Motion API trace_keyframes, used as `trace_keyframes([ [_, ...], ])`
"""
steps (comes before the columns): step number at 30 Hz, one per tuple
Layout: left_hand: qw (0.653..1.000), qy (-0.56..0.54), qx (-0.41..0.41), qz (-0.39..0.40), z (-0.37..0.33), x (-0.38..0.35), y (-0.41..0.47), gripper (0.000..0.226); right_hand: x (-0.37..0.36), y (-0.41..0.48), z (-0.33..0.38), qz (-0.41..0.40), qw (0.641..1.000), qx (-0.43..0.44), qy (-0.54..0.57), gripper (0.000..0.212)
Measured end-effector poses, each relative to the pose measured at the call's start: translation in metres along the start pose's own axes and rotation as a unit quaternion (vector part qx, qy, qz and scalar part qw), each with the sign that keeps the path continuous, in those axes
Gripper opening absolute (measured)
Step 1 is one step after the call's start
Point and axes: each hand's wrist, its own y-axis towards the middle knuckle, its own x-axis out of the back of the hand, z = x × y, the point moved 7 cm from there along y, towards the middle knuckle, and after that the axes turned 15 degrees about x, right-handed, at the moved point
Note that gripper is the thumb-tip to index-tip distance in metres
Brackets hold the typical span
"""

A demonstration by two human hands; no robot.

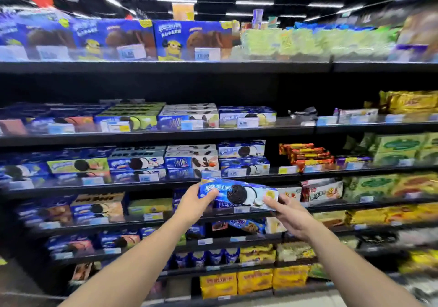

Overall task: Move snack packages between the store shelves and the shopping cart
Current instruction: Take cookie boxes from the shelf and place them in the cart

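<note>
A blue and white cookie box (239,194) with a black sandwich cookie printed on it hangs in front of the middle shelves, tilted down to the right. My left hand (194,203) grips its left end, thumb across the front. My right hand (290,214) holds its right end from below, with the thumb on the front corner. Similar blue cookie boxes (192,161) are stacked on the shelf just behind and above it. No shopping cart is in view.
Black store shelves (151,135) fill the whole view in several tiers. Large blue boxes (189,39) line the top tier, green and yellow packs (398,150) sit at the right, and yellow bags (254,280) lie on the lowest tier. White price tags run along the shelf edges.
</note>
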Motion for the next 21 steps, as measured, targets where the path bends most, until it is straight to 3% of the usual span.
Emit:
trace_keyframes([
  [5, 0.999, 0.052, -0.013, -0.01, -0.026, -0.049, 0.02, 0.038, 0.061, 0.036, 0.006, -0.011, 0.999, 0.033, -0.033, 0.049],
  [12, 0.995, 0.072, -0.033, -0.068, -0.062, -0.103, 0.073, 0.053, 0.124, 0.114, 0.013, 0.027, 0.99, 0.098, -0.097, 0.048],
  [16, 0.99, 0.087, -0.032, -0.102, -0.072, -0.12, 0.087, 0.045, 0.14, 0.15, 0.022, 0.071, 0.985, 0.115, -0.112, 0.065],
  [21, 0.985, 0.096, -0.023, -0.14, -0.079, -0.118, 0.109, 0.056, 0.134, 0.193, 0.029, 0.098, 0.973, 0.144, -0.151, 0.074],
])
